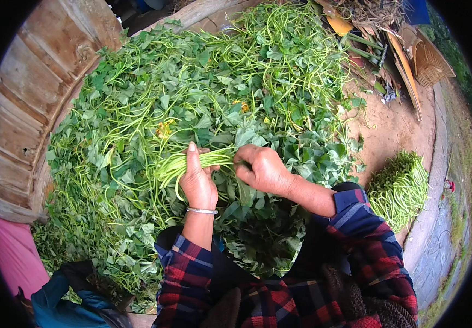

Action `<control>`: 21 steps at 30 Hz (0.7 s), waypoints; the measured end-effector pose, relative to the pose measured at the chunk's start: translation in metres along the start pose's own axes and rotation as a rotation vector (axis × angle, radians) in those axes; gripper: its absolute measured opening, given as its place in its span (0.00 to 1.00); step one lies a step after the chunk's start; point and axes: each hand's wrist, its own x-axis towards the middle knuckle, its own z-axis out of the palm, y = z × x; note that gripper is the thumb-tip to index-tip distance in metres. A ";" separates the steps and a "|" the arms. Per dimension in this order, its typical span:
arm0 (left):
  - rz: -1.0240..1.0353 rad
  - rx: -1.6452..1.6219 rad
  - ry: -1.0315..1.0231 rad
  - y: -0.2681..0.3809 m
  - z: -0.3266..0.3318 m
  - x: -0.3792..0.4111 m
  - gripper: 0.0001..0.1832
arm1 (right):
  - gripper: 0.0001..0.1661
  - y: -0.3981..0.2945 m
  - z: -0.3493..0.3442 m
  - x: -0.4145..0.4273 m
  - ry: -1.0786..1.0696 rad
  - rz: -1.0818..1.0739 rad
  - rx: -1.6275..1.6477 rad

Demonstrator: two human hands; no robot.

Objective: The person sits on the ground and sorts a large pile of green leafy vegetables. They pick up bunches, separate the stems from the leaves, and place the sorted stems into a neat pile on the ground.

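Observation:
My left hand (198,186), with a silver bangle at the wrist, grips a bundle of slender green leaf stalks (171,167). Its thumb lies across the top of the stalks, which point left and droop at their tips. My right hand (264,170) is closed at the bundle's right end, curled around the leafy ends; most of what it pinches is hidden by the fingers. Broad green leaves (244,194) show just below that fist. Under both hands spreads a large heap of cut leafy vines (137,94), likely sweet potato, reaching back between my knees.
Trimmed stalks (400,192) are stacked neatly at my right on the earthen floor (408,139). A weathered wooden panel (31,102) borders the left. Pink cloth (10,250) and dark teal fabric (64,303) lie lower left. A woven basket (430,61) and plant debris (377,16) stand upper right.

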 end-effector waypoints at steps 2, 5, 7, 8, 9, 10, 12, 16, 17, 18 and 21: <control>-0.002 0.011 0.004 -0.002 0.002 -0.002 0.12 | 0.10 -0.001 -0.001 0.001 0.004 0.241 0.282; 0.018 0.016 -0.016 0.001 0.000 -0.002 0.12 | 0.14 0.013 -0.007 0.011 0.112 0.662 0.748; -0.003 -0.035 0.039 0.006 -0.005 0.005 0.14 | 0.11 0.014 -0.026 0.013 0.155 0.682 0.997; -0.009 -0.058 0.043 0.009 -0.006 0.006 0.14 | 0.12 0.013 -0.029 0.014 0.177 0.682 1.029; -0.015 -0.080 0.048 0.011 -0.005 0.007 0.14 | 0.13 0.011 -0.032 0.014 0.197 0.681 1.061; -0.016 -0.093 0.049 0.012 -0.005 0.007 0.14 | 0.14 0.007 -0.039 0.012 0.115 0.697 1.067; -0.023 -0.112 0.046 0.010 -0.004 0.006 0.14 | 0.13 0.003 -0.031 0.008 0.030 0.614 0.909; -0.025 -0.095 0.046 0.008 -0.003 0.003 0.14 | 0.14 -0.003 0.001 -0.004 -0.136 0.320 0.434; -0.024 -0.096 0.038 0.007 -0.003 0.003 0.14 | 0.15 0.004 0.012 -0.008 -0.101 0.203 0.325; -0.020 -0.099 0.033 0.007 -0.004 0.004 0.14 | 0.14 0.002 0.010 -0.006 -0.256 0.309 0.303; -0.012 -0.072 0.045 0.006 -0.005 0.004 0.15 | 0.13 0.003 0.010 -0.007 -0.294 0.321 0.400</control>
